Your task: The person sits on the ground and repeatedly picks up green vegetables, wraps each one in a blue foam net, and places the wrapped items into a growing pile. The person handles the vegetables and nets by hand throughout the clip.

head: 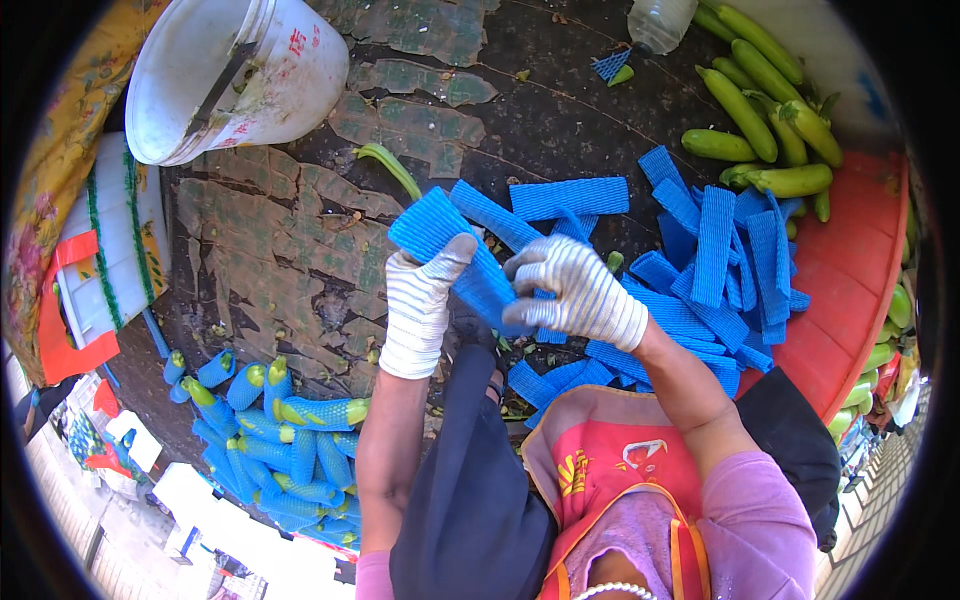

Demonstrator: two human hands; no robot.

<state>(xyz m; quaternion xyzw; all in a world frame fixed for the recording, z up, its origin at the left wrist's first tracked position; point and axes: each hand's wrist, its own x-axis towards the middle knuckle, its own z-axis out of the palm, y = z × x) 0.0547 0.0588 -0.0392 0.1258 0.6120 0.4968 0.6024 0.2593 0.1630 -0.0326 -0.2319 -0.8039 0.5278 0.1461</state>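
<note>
My left hand point(427, 300), in a striped knit work glove, grips a flat blue foam net sleeve point(442, 229), thumb across its front. At the sleeve's lower end are the curled fingers of my right hand point(562, 289), gloved the same way; they pinch its edge. More blue foam net sleeves point(712, 247) lie in a loose heap to the right, some right behind my right hand. A pale green stalk point(390, 165) shows just beyond the held sleeve.
Bare long green eggplants point(750, 112) are piled at the upper right, beside a red plastic panel point(840, 277). Sleeved eggplants point(292, 442) are stacked at lower left. A white bucket point(300, 82) lies tipped at upper left. A clear plastic bottle point(660, 22) sits at the top.
</note>
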